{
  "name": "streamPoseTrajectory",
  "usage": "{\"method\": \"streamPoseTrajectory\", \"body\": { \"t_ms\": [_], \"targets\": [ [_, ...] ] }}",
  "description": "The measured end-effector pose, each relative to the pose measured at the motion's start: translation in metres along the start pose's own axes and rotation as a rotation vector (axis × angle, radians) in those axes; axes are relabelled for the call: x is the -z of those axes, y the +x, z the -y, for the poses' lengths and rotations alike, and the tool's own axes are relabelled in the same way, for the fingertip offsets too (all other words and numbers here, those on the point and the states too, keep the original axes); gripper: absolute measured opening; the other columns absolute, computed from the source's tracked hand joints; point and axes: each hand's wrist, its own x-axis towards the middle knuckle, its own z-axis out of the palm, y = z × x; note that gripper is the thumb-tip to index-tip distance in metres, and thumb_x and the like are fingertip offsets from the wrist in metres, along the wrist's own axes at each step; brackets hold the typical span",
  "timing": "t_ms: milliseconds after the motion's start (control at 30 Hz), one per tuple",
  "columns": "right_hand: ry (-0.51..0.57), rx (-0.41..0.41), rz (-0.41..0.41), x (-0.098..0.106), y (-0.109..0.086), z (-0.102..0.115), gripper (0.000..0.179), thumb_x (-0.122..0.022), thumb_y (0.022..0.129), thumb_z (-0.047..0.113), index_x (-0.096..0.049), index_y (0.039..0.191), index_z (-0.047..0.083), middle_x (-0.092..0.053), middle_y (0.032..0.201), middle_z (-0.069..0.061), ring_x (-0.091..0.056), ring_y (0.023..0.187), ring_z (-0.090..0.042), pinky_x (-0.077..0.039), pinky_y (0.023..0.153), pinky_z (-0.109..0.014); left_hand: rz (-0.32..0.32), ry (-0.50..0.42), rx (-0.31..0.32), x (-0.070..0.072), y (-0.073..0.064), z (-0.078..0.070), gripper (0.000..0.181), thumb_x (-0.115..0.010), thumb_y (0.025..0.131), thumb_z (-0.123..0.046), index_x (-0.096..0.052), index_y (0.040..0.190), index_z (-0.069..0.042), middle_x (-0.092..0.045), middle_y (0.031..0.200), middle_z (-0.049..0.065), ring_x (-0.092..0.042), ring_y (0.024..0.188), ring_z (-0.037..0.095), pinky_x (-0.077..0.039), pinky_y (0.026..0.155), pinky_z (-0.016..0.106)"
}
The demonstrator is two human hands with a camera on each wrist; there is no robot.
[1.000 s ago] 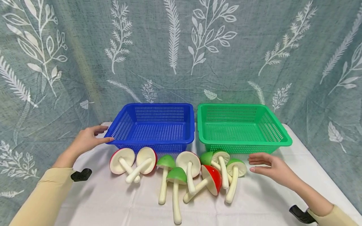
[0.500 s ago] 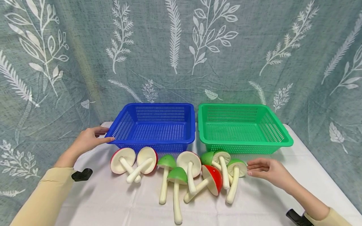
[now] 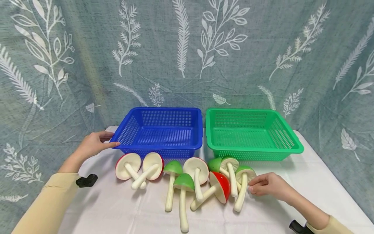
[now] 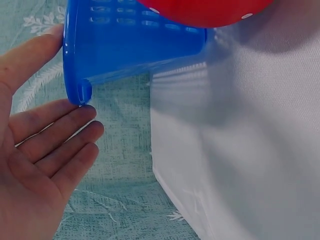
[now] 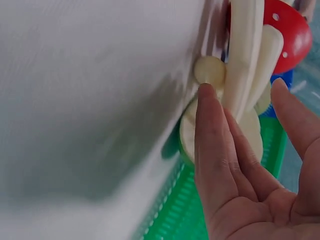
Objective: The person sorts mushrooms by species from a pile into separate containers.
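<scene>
In the head view my left hand (image 3: 94, 144) rests at the left corner of the blue basket (image 3: 166, 151), thumb along its rim. In the left wrist view the fingertips (image 4: 87, 112) lie right at the rim's edge, fingers fairly straight. My right hand (image 3: 267, 187) is beside the rightmost green-capped toy mushroom (image 3: 241, 191). In the right wrist view its fingers (image 5: 212, 145) are extended and overlap the pale cap underside (image 5: 189, 125), with the thumb (image 5: 292, 117) held apart. A red toy mushroom (image 3: 221, 187) lies just left of the green ones, its stem pointing down-left.
A green basket (image 3: 254, 154) stands right of the blue one. Several red- and green-capped mushrooms lie in a row in front of both, including two crossed red ones (image 3: 153, 167) at left. A patterned curtain (image 3: 163, 58) hangs behind the white-clothed table (image 3: 117, 214).
My right hand has moved left and slightly nearer to me, from beside the green basket's front to the rightmost green mushroom. The left hand stays at the blue rim.
</scene>
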Motion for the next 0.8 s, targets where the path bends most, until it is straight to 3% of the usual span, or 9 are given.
{"method": "streamPoseTrajectory", "body": {
  "t_ms": [433,800],
  "targets": [
    [-0.001,-0.082,-0.022,-0.019,0.012,-0.004,0.043,-0.076,0.08,0.035,-0.069,0.095,-0.004,-0.073,0.079,-0.007,-0.07,0.073,-0.015,-0.058,0.065,-0.031,-0.01,-0.005,0.023,-0.002,-0.002,-0.001,0.079,-0.065,0.083,-0.055,-0.049,0.134,0.003,-0.056,0.128,0.027,-0.054,0.115,0.045,-0.05,0.084,0.05],
    [-0.018,-0.092,-0.04,-0.018,0.009,0.002,0.035,-0.075,0.081,0.028,-0.069,0.092,-0.004,-0.071,0.077,-0.004,-0.067,0.07,-0.011,-0.058,0.066,-0.031,-0.012,-0.017,0.032,-0.002,-0.001,0.002,0.079,-0.065,0.083,-0.056,-0.05,0.135,0.001,-0.057,0.128,0.025,-0.054,0.115,0.044,-0.05,0.084,0.05]
  ]
}}
